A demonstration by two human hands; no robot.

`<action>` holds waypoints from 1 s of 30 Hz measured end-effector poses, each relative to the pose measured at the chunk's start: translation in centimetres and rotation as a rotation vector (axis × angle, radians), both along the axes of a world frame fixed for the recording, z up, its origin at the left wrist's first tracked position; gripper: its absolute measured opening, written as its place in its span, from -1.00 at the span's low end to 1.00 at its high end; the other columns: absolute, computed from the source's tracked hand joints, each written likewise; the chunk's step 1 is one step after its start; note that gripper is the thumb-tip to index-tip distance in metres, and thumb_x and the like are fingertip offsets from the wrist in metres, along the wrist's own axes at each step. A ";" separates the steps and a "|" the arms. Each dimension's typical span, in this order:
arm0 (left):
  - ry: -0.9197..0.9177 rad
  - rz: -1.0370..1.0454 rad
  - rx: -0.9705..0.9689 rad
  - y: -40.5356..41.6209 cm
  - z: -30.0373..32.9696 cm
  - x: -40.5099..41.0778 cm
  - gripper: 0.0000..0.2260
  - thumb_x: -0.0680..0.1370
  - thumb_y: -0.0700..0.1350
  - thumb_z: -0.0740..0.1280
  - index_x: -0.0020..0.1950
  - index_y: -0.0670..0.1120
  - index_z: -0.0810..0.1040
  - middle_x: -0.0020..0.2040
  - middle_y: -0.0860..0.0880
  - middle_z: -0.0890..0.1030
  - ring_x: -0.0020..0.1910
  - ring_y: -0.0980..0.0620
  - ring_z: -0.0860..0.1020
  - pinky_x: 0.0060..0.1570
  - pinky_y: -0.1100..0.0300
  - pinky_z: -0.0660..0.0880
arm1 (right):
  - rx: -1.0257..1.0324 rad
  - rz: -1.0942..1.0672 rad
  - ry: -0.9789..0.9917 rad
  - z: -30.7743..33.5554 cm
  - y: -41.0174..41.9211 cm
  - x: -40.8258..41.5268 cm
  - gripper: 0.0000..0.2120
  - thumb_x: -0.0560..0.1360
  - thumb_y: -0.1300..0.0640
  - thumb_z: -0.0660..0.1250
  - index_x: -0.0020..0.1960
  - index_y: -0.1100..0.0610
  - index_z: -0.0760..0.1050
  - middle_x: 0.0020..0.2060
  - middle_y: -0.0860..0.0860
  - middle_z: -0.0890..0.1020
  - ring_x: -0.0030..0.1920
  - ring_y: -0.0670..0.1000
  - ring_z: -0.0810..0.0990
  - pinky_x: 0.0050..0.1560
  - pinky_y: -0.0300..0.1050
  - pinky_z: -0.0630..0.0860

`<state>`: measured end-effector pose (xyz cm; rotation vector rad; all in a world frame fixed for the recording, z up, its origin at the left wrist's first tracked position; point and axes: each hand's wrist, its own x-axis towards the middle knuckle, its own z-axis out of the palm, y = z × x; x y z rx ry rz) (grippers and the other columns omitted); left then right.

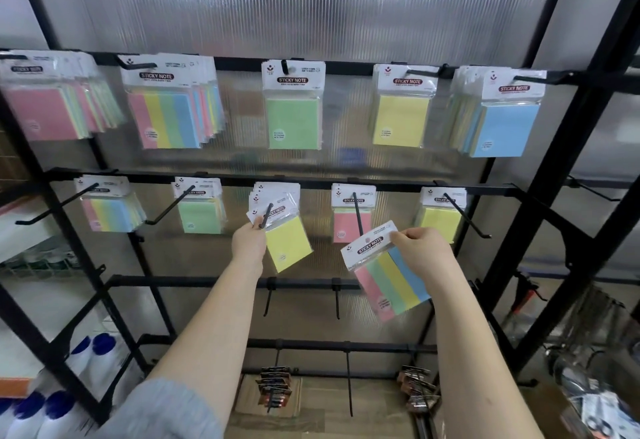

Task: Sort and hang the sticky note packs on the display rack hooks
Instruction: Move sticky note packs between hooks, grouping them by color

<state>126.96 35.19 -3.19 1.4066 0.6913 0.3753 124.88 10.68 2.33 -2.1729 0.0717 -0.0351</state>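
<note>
While the left hand (250, 240) pinches the white header card of a yellow pack (286, 242) at the tip of the middle hook (266, 216) on the rack's second rail (277, 182), the pack hangs tilted, body down and right of the fingers. Header sits right at the hook tip; can't tell whether the hole is threaded on. More packs sit further back on that same hook, against the rail.

Right hand (423, 251) pinches the top right corner of a striped pack (390, 271) (pink, green, yellow, blue). Pack is tilted, header up-left of the fingers, body hanging down-left of the hand. It's off any hook, in front of and below the pink pack (351, 225) hanging on the next hook right of the middle hook.

Relative to the middle hook:
- left: green packs (200, 216), then striped packs (111, 214) further left, same rail
- far right: yellow packs (439, 222), same rail
- above, top rail: single green pack (293, 118), striped stack (169, 116) and pink-front stack (45, 109) to its left, yellow pack (400, 117) and blue-front stack (503, 122) to its right
- below: two lower rails with bare hooks; lowest holds dark carded items (274, 387), blurred.
</note>
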 end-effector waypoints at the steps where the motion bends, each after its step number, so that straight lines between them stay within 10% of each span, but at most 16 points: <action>1: -0.003 0.017 0.037 -0.2 0.1 -0.2 -0.78 0.64 -0.16 0.13 0.18 -0.06 0.53 -0.25 0.00 0.45 -0.32 0.07 0.33 -0.33 0.23 0.25 | 0.001 -0.002 -0.008 0.2 -0.1 -0.2 -0.67 0.58 0.13 0.19 0.09 0.42 0.51 -0.47 0.01 0.24 -0.44 -0.02 0.18 -0.46 -0.18 0.11; 11: 0.005 0.145 0.462 -1.7 1.3 -5.7 -0.62 0.66 -0.06 0.04 -0.35 -0.14 0.20 -0.39 -0.04 0.26 -0.41 0.02 0.20 -0.41 0.15 0.12 | 0.227 -0.103 -0.255 0.3 -1.5 -2.0 -0.69 0.57 0.12 0.22 -0.21 0.34 0.50 -0.47 0.02 0.33 -0.42 -0.03 0.23 -0.43 -0.19 0.20; 30: -0.051 0.152 0.654 3.9 5.8 -9.0 -0.61 0.66 -0.04 0.05 -0.37 -0.09 0.19 -0.39 -0.03 0.28 -0.42 0.03 0.24 -0.43 0.12 0.15 | 0.539 -0.183 -0.498 2.7 4.5 -3.4 -0.75 0.49 0.04 0.40 -0.33 0.05 0.48 -0.43 -0.09 0.51 -0.48 -0.24 0.40 -0.39 -0.45 0.33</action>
